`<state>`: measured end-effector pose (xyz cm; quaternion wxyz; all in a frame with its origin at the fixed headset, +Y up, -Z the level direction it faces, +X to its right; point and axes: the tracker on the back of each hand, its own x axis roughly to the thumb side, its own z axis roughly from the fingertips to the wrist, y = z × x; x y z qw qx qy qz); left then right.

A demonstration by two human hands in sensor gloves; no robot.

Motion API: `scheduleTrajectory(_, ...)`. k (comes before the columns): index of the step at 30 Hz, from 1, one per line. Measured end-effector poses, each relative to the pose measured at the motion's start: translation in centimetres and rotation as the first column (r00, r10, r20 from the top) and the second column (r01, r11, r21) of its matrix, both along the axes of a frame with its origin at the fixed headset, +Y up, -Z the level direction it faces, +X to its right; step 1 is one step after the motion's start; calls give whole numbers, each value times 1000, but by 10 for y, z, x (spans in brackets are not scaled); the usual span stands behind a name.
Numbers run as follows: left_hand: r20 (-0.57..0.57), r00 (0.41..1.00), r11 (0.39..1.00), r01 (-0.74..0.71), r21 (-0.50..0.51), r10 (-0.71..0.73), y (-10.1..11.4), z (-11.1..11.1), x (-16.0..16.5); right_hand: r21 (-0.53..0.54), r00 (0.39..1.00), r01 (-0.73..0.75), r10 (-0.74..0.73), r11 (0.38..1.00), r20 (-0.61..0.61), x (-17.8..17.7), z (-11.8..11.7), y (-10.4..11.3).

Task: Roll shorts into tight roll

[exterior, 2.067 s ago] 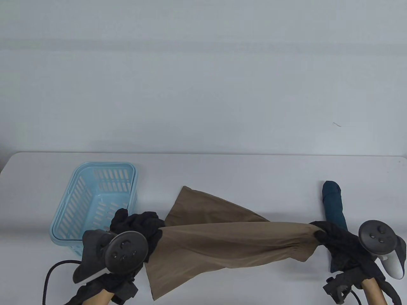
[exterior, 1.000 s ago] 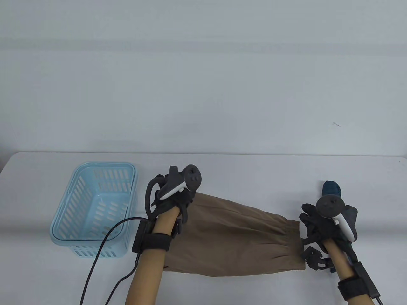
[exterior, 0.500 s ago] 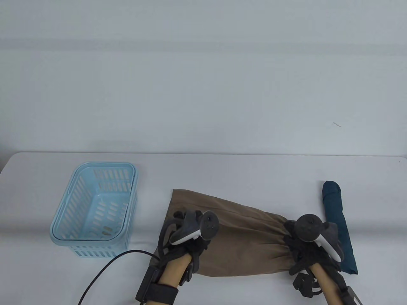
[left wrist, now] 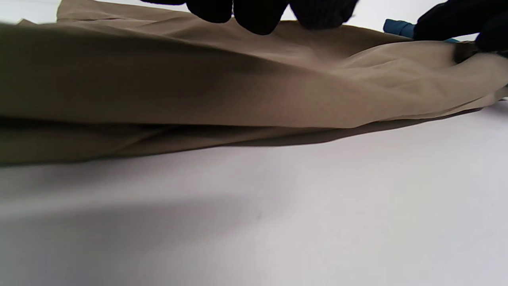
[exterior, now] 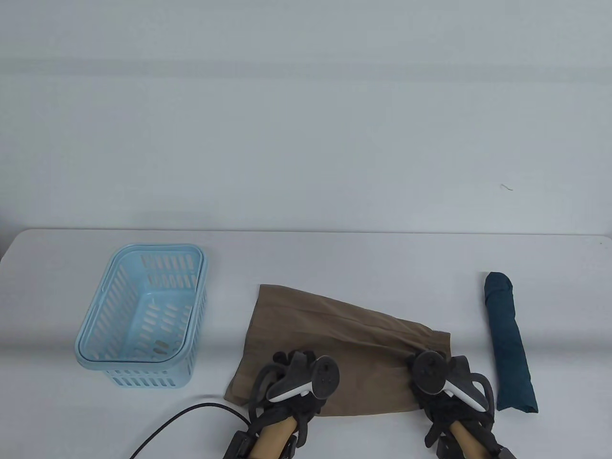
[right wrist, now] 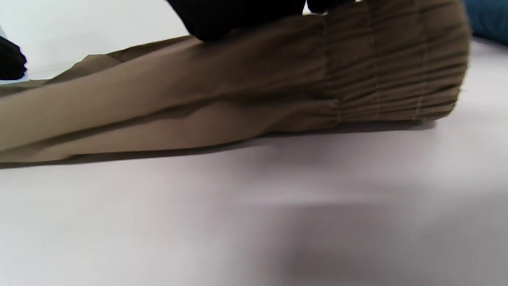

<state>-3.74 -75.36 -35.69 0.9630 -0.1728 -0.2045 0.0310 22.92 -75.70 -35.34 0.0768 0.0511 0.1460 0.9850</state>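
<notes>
Both hands sat at the near edge of the brown shorts (exterior: 334, 344) in the table view, the left hand (exterior: 296, 387) toward the hem end and the right hand (exterior: 447, 382) by the gathered waistband, well apart, probably so the whole near edge could be turned over evenly. The shorts lay folded flat on the white table (exterior: 334, 253), between a blue basket (exterior: 143, 315) on the left and a dark teal roll (exterior: 509, 344) on the right, which looked like a garment already rolled. No turn of the roll showed yet.

Seen from the left wrist, the left hand's fingertips (left wrist: 254, 14) touched the top of the cloth, whose near edge was lifted slightly off the table; whether they pinched it or only pressed I could not tell.

Seen from the right wrist, the gloved fingers (right wrist: 238, 16) rested on the cloth just beside the ribbed waistband (right wrist: 397, 71), apparently pinning it for the first tuck; an actual grip could not be made out.
</notes>
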Motion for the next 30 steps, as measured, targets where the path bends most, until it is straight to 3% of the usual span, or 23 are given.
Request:
scheduleTrajectory(16,-9,1000,991,10,-131,-11,-22,-3,-1,-40,998,-61,61,997,-11,-1,-5,-16)
scheduleTrajectory(30,-38,999,988,5,-155,-11,-21,-3,0,-88,998,-62,62,994,2,0,-5,-17)
